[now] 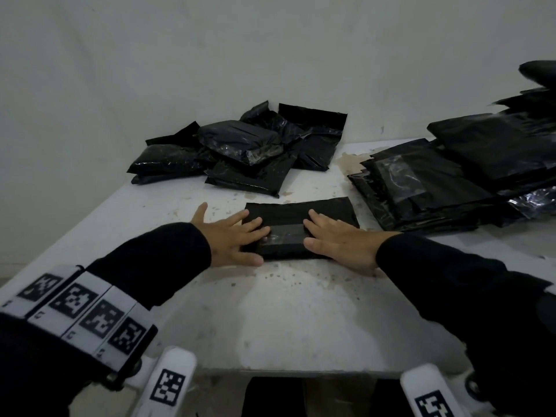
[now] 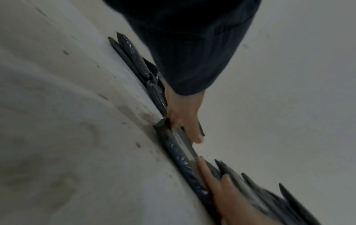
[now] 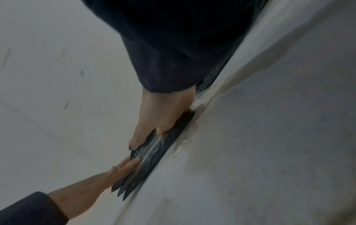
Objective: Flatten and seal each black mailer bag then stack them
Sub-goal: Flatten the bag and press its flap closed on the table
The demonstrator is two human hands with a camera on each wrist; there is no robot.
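Observation:
A black mailer bag (image 1: 301, 215) lies flat on the white table (image 1: 285, 320), near the middle. A glossy strip (image 1: 285, 234) runs across its near half. My left hand (image 1: 237, 236) presses flat on the bag's left end, fingers straight and spread. My right hand (image 1: 334, 239) presses flat on the right end the same way. In the left wrist view the left hand (image 2: 185, 118) lies on the bag (image 2: 173, 146), and the right hand (image 2: 221, 190) faces it. The right wrist view shows the right hand (image 3: 154, 126), the bag (image 3: 154, 153) and the left hand's fingers (image 3: 123, 167).
A loose pile of filled black mailers (image 1: 240, 149) sits at the back of the table against the wall. A stack of flat black mailers (image 1: 451, 176) fills the right side. The table's near edge (image 1: 285, 371) is just in front of me.

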